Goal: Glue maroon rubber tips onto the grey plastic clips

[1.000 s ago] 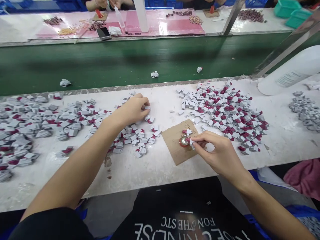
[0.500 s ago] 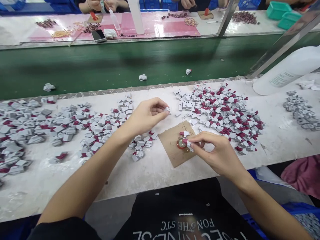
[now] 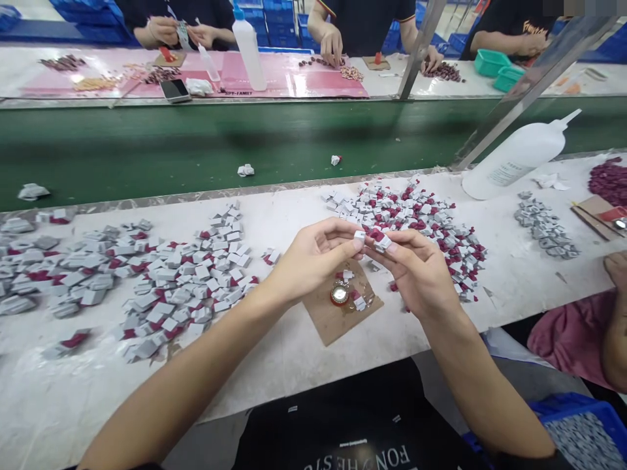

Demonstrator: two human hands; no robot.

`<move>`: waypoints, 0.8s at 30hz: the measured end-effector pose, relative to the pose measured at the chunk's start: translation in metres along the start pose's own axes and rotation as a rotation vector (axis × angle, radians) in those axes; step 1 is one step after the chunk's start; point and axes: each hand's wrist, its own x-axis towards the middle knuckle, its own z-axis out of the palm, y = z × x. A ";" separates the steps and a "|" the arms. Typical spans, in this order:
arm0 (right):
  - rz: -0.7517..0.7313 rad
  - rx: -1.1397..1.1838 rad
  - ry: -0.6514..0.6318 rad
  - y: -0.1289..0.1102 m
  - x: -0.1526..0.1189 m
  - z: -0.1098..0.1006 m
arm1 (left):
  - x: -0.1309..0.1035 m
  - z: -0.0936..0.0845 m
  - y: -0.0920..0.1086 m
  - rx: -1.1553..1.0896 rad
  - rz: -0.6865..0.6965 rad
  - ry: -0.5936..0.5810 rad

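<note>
Left hand [image 3: 316,256] and right hand [image 3: 422,271] pinch small pieces [image 3: 382,243]; pink mat [image 3: 289,70] reads "SPY-FAMILY".

The fingers [image 3: 349,249] partly cover the small pieces [image 3: 383,243] they pinch. Print on the white bottle [image 3: 519,156] is too small to read. The view's edges crop the maroon pile [image 3: 610,179], blue crate [image 3: 610,423] and shirt lettering [image 3: 398,456].

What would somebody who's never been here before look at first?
Probably the two hands, left and right, meeting in the middle, each pinching a tiny piece. Next, maybe the big heaps of little grey and dark-red pieces, one at the left and one behind and beside the right hand. The big white bottle leaning at the right stands out too, in front of the long green strip.
</note>
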 end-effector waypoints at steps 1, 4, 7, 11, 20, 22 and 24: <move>0.001 0.005 0.000 0.001 0.000 -0.001 | 0.000 0.000 -0.001 -0.008 -0.008 0.000; -0.003 -0.039 0.007 0.004 0.000 -0.005 | 0.001 -0.001 -0.004 -0.016 -0.011 -0.005; -0.001 -0.145 0.004 0.007 0.003 -0.007 | 0.003 -0.002 -0.006 0.011 0.005 -0.005; 0.008 -0.179 0.025 0.007 0.007 -0.005 | 0.004 -0.005 -0.007 0.035 0.014 -0.008; 0.023 -0.327 -0.065 -0.009 0.015 0.002 | 0.003 -0.012 -0.003 0.202 0.109 0.010; 0.028 -0.358 -0.136 -0.011 0.029 0.005 | 0.009 -0.021 0.000 0.229 0.132 0.011; 0.042 -0.416 -0.251 -0.012 0.054 0.011 | 0.017 -0.036 0.003 0.287 0.136 0.020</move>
